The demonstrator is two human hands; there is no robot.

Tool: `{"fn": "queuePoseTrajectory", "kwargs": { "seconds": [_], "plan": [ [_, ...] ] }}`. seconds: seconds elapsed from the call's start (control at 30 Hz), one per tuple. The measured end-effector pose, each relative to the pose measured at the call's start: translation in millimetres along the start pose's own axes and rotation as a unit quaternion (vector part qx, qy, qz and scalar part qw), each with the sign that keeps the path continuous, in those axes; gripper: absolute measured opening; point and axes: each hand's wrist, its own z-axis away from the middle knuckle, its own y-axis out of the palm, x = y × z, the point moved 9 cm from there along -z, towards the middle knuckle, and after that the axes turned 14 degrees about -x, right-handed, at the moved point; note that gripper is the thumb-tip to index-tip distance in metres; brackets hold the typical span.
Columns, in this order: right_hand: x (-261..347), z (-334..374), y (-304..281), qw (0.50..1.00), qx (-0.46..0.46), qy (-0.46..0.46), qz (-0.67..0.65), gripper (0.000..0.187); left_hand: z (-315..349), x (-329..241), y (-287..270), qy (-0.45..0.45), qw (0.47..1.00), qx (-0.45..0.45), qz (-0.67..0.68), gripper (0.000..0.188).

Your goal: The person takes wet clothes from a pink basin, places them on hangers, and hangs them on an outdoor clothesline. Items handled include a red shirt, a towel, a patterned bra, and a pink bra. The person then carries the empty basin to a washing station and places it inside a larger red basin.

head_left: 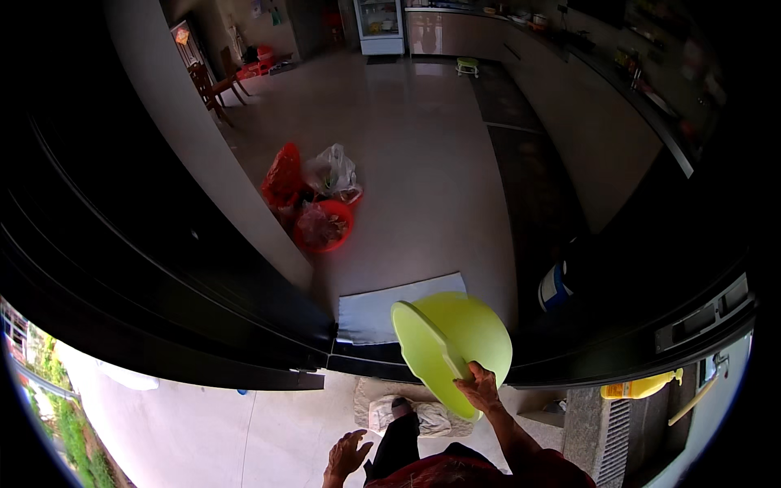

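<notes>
My right hand [480, 388] grips the rim of a large yellow-green plastic basin [482, 325], fingers over the edge. The basin is tilted on its side, its hollow turned to the left, held over the doorway. Its inside shows only in part, and nothing can be made out in it. My left hand [348, 455] hangs low on the left with its fingers apart and nothing in them. One foot [400, 407] is on a crumpled cloth mat [435, 416] just outside the threshold.
Beyond the black door frame [382, 358] lies a pale mat [378, 313]. Red baskets [348, 228] with plastic bags stand farther in on the left. A blue-and-white bucket [553, 286] is inside on the right; outside there is a yellow jug [643, 386].
</notes>
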Motion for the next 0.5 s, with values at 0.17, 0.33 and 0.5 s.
{"fn": "queuePoseTrajectory", "kwargs": {
  "seconds": [0.17,0.33,0.5],
  "plan": [
    [35,-83,-24,0.994,-0.059,0.024,-0.084,0.027,-101,-50,-55,0.045,0.999,-0.026,0.010,0.035],
    [64,-151,-53,0.990,-0.097,0.042,-0.089,0.027,-171,-98,-57,0.153,0.987,-0.031,0.047,0.036],
    [50,-222,-74,0.988,-0.125,0.076,-0.054,0.025,-256,-113,-25,0.123,0.986,0.070,0.089,0.038]
  ]
}}
